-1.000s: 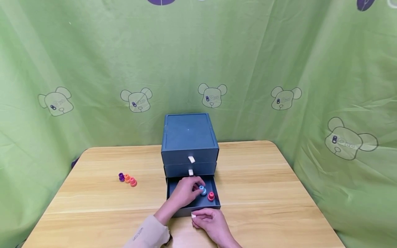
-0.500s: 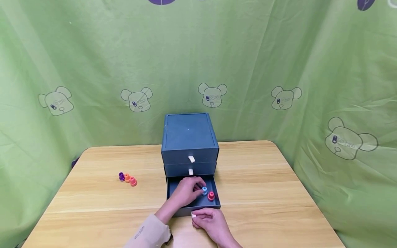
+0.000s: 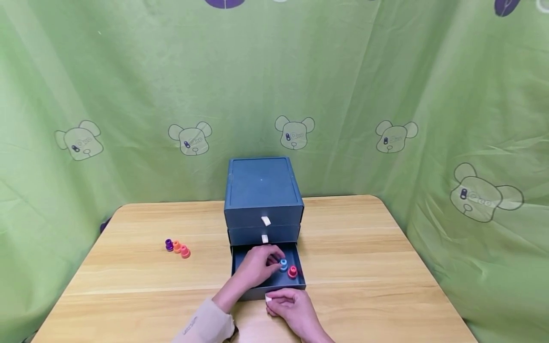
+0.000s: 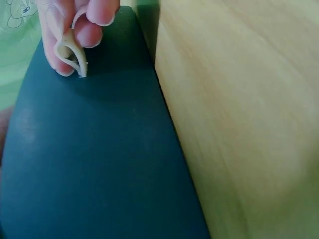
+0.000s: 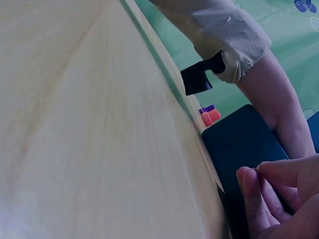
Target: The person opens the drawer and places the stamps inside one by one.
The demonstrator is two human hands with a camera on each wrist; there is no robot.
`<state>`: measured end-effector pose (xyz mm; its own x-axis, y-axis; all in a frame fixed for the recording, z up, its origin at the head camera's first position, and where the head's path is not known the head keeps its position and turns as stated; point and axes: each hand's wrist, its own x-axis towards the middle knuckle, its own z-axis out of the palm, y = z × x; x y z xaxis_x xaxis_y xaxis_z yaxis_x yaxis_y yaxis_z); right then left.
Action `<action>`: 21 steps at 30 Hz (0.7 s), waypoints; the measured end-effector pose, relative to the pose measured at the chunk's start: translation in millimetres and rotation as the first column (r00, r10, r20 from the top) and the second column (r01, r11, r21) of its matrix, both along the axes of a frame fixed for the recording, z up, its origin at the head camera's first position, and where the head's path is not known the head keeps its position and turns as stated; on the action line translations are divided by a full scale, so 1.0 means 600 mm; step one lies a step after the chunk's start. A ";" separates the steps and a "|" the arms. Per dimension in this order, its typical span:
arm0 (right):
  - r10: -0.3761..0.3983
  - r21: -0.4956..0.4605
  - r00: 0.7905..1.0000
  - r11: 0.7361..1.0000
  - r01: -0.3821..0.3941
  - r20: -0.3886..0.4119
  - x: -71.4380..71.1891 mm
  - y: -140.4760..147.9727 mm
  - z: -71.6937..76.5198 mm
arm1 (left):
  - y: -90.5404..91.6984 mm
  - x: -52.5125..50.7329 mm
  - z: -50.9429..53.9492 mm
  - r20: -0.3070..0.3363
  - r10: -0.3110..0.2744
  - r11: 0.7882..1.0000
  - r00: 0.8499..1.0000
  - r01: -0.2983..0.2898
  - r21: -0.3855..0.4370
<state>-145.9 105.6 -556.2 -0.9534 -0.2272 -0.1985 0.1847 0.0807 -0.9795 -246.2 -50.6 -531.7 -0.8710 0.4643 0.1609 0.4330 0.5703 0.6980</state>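
Note:
In the head view, my left hand [image 3: 258, 263] reaches into the pulled-out bottom drawer [image 3: 268, 290] of a blue drawer unit [image 3: 262, 183]. Its thumb and forefinger are at a light blue stepped peg [image 3: 283, 265] standing on the drawer floor and seem to pinch it. A red peg [image 3: 292, 272] stands just right of it. My right hand [image 3: 292, 307] pinches the drawer's pale pull tab [image 3: 268, 298] at the front. The left wrist view shows these fingertips on the looped tab [image 4: 72, 52]; in the right wrist view, the right hand [image 5: 284, 199] hides most of it.
Purple [image 3: 169, 245], orange [image 3: 177, 246] and coral [image 3: 185, 251] pegs stand together on the wooden table [image 3: 128, 286], left of the unit. Two upper drawers are closed, each with a white tab [image 3: 266, 220]. A green curtain [image 3: 343, 95] hangs behind and at both sides.
The light blue peg has shifted slightly right, toward the red peg, then stays put. Both hands keep nearly the same place, and the right hand still pinches the tab.

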 end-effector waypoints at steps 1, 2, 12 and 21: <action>0.000 0.000 1.000 1.000 0.000 0.003 0.000 0.000 0.001 | -0.001 0.002 0.003 -0.007 0.000 1.000 1.000 0.000 -0.002; 0.000 0.002 1.000 1.000 0.000 0.006 0.000 0.000 0.001 | -0.003 0.005 0.007 -0.011 -0.001 1.000 1.000 0.001 -0.002; -0.009 0.042 0.999 0.999 0.008 0.032 -0.003 0.000 0.002 | -0.046 0.030 0.048 -0.032 -0.020 1.000 0.999 0.020 0.002; -0.029 0.102 0.997 0.995 0.021 0.076 -0.008 -0.005 0.003 | -0.119 0.036 0.071 -0.090 0.047 0.999 0.995 -0.045 0.031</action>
